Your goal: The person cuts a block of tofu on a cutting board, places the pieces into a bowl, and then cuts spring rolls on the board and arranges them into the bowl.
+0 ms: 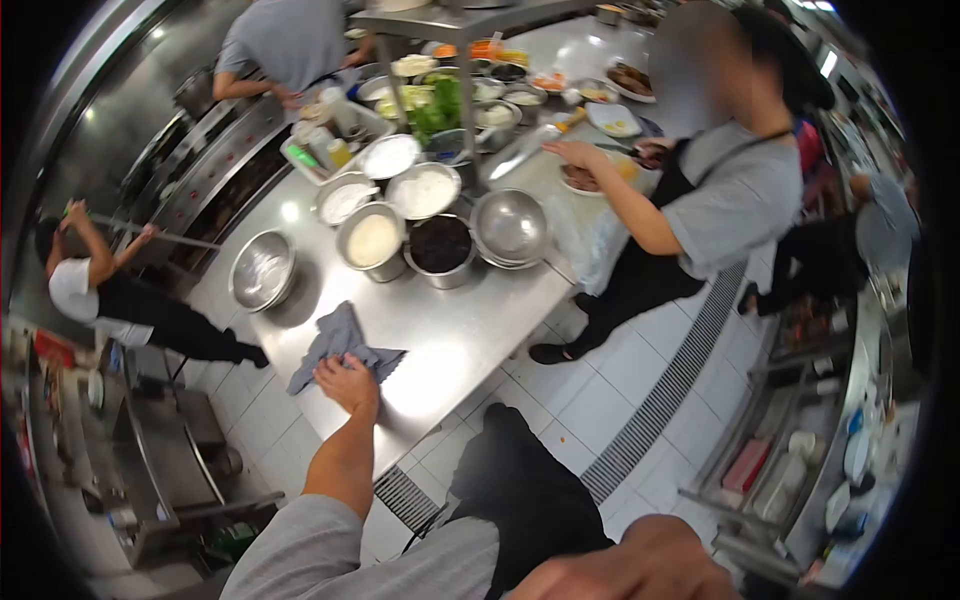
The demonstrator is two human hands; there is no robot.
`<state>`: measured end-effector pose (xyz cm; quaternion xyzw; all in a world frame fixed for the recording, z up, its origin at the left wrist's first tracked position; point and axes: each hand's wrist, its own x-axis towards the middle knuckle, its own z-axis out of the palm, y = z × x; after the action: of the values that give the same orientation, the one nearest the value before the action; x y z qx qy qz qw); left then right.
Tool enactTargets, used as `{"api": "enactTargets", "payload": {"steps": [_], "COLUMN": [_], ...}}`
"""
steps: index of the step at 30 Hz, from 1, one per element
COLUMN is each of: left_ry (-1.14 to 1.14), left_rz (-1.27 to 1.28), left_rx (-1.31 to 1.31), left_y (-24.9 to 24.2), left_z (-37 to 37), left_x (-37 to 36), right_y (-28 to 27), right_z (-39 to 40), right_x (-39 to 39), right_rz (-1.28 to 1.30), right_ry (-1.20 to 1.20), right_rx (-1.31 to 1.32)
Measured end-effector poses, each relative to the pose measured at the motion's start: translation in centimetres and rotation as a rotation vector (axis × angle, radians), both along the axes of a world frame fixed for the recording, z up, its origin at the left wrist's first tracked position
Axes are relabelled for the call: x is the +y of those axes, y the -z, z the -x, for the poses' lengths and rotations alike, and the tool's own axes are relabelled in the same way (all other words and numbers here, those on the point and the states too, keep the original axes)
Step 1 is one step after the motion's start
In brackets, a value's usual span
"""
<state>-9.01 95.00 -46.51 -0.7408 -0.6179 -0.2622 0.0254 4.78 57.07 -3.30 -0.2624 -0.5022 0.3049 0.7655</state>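
- Cloth [338, 328], grey and crumpled, lies on the steel table [455, 345], near its closest corner.
- The left hand [346, 383] is palm down on it, fingers open and slightly spread, pressing on the cloth rather than gripping it.
- The right hand [632, 568] is well apart from the cloth, large and blurred at the bottom edge (too close to the lens to be sharp); how far open it is, or whether it has hold of anything, I cannot tell.
- Beyond the cloth, a steel bowl [263, 270] sits by the table's left edge.
- Farther in, the dark pot [440, 246] stands between the cream pot [372, 240] and the empty pan [511, 226].
- At the table's right side, a person [735, 195] in an apron has both hands near a plate of meat [581, 179].
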Motion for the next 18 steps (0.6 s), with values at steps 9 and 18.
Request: {"api": "enactTargets", "payload": {"steps": [9,18], "left_ry": [-0.04,-0.046], "left_rz": [0.086,0.141], "left_rx": [-0.039,-0.056], "left_y": [-1.1,-2.3], "left_z": [-0.5,-0.7], "left_x": [-0.6,-0.7], "right_y": [-0.7,16.5], "right_z": [0.0,-2.7], "right_x": [7.8,17.7], "right_rz": [0.045,0.43], "right_ry": [0.203,0.112], "right_rx": [-0.453,-1.052]}}
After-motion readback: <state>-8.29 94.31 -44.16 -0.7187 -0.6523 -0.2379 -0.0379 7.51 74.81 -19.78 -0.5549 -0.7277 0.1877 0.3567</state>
